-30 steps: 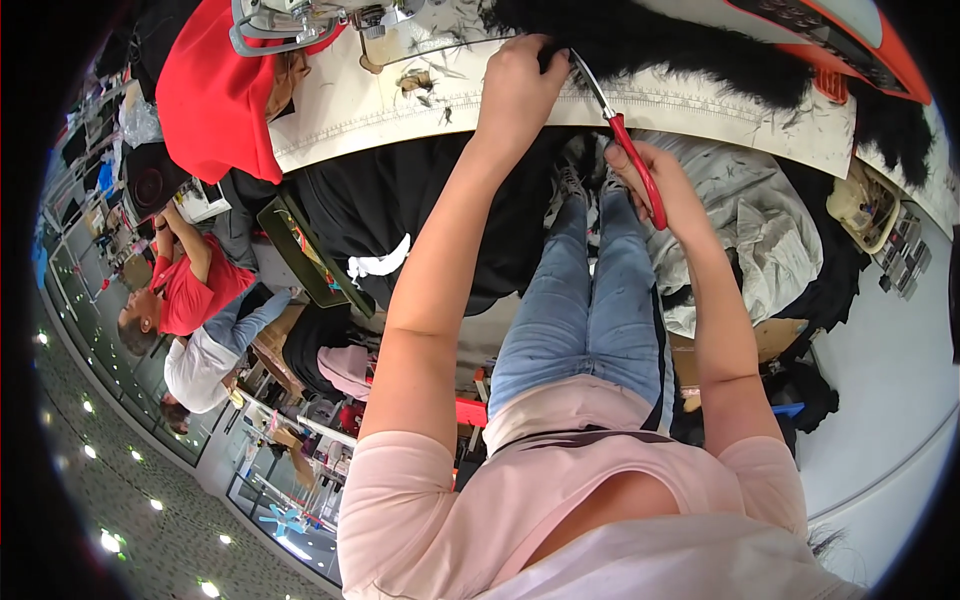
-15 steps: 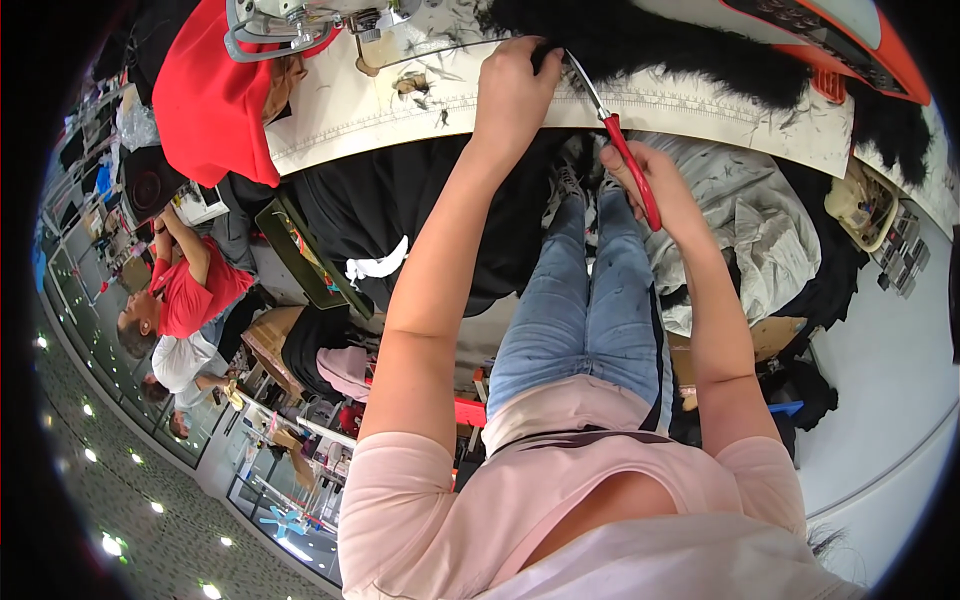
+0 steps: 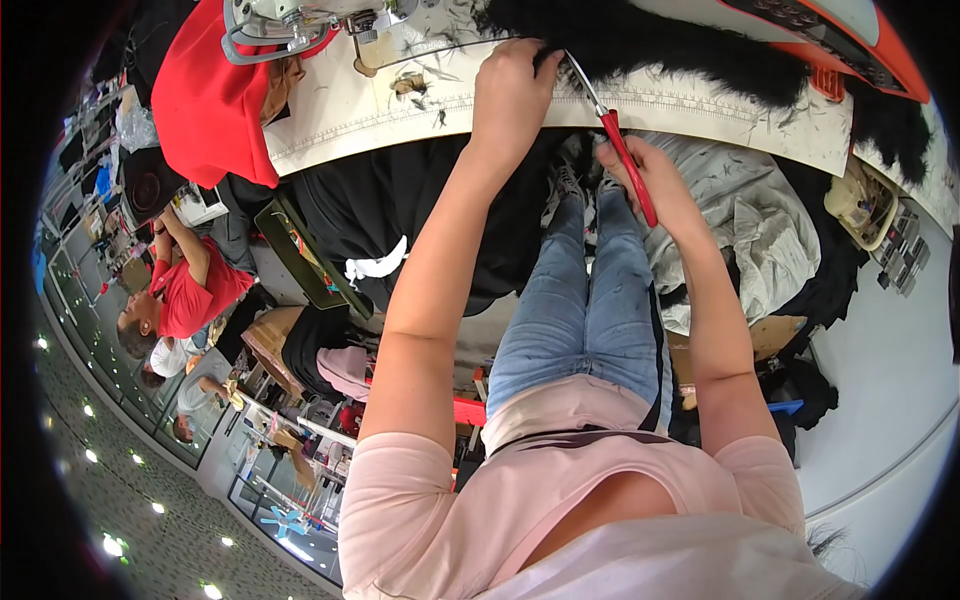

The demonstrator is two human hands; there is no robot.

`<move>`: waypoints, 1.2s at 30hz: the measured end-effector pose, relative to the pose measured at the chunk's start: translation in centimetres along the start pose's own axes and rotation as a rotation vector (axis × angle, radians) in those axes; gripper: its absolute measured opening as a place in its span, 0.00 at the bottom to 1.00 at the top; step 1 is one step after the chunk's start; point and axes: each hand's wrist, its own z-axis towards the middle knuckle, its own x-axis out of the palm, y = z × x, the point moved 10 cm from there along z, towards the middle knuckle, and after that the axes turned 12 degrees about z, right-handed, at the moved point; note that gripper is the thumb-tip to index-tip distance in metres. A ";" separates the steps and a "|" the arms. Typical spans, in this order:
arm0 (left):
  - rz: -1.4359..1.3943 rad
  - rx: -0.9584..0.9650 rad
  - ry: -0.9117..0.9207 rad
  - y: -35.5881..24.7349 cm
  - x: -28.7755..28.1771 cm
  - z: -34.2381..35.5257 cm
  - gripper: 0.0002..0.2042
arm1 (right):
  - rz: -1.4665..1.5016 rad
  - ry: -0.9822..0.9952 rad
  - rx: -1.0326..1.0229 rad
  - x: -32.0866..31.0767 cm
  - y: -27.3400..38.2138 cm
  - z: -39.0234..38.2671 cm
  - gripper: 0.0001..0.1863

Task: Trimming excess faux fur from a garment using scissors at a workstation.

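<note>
Scissors (image 3: pixel 612 128) at the fur (image 3: pixel 650 45)
Left hand (image 3: pixel 510 95) pinches the fur's edge on the worktop (image 3: pixel 350 115); right hand (image 3: pixel 655 180) has fingers curled around red handles (tip beside left thumb).

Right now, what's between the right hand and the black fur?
Head view: red-handled scissors, held in the right hand; blades cross a strip of white tabletop toward the black fur.

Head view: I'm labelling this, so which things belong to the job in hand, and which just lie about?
Job in hand:
red-handled cutting tool, in the right hand
black fur, held by the left hand
white table, beneath

Lying about, apparently:
red cloth, at the table's left
grey cloth, below the table
</note>
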 end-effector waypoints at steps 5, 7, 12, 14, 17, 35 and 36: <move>0.080 0.074 -0.010 -0.6 -0.2 0.2 0.09 | -0.099 -0.061 -0.170 -0.5 1.1 0.8 0.25; 0.102 0.038 -0.003 -0.2 -0.3 0.3 0.13 | -0.157 -0.092 -0.305 -0.7 2.8 0.6 0.24; 0.070 0.096 -0.017 0.2 -0.4 0.8 0.13 | -0.125 -0.060 -0.346 -1.4 3.3 1.1 0.21; 0.052 0.085 0.028 0.3 0.0 1.0 0.13 | -0.128 -0.038 -0.231 -1.5 2.6 1.3 0.21; 0.020 0.062 0.022 0.9 -0.1 0.9 0.10 | -0.124 -0.009 -0.137 -0.9 2.6 0.8 0.20; -0.273 -0.186 0.402 4.1 1.7 -1.4 0.17 | 0.110 -0.001 0.048 -1.7 0.8 1.8 0.30; -0.272 -0.251 0.419 4.5 1.3 -2.0 0.16 | 0.189 -0.050 0.096 -2.1 0.3 1.9 0.30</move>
